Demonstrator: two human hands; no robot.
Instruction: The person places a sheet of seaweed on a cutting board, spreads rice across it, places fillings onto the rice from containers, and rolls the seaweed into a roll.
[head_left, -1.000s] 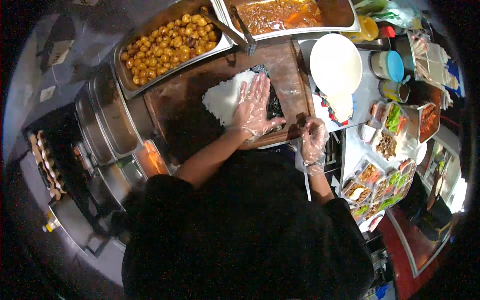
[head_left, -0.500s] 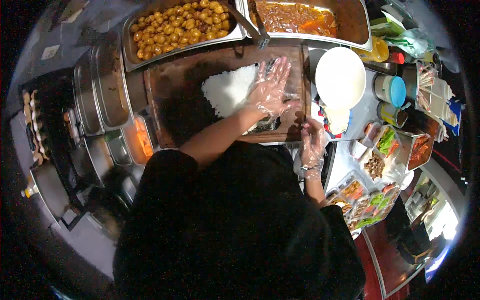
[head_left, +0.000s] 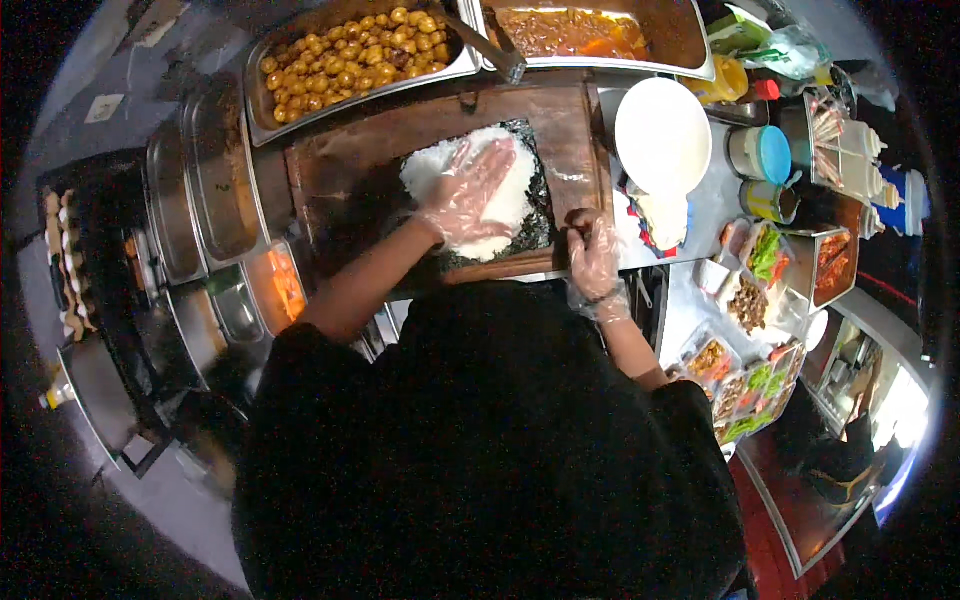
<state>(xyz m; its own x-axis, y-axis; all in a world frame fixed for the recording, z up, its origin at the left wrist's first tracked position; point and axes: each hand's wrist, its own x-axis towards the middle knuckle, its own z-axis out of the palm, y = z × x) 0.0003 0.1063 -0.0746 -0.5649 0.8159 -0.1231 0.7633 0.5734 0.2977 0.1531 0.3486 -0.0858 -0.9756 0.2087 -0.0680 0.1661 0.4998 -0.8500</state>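
Note:
A dark sheet of seaweed point(head_left: 537, 185) lies on a brown cutting board point(head_left: 350, 180), with white rice point(head_left: 515, 205) spread over much of it and dark margins showing at its right and bottom. My left hand point(head_left: 465, 195), in a clear plastic glove, rests on the rice with fingers stretched out. My right hand point(head_left: 593, 255), gloved too, is at the board's right edge, fingers curled; whether anything is inside them is hidden. Just beyond it on the right sit a white bowl point(head_left: 662, 130) and a crumpled cloth or wrapper point(head_left: 665, 220).
Steel trays of glazed brown balls point(head_left: 355, 65) and reddish sauce point(head_left: 565, 40) line the back, with a metal utensil point(head_left: 505, 60). Steel pans point(head_left: 220, 170) and orange strips point(head_left: 285, 285) are at left. Tubs point(head_left: 760, 150), bottles point(head_left: 855, 150) and several filled plastic boxes point(head_left: 750, 390) crowd the right.
My left hand has moved left across the rice, away from the sheet's upper right, where more white rice now shows. My right hand stays curled at the board's edge, slightly shifted.

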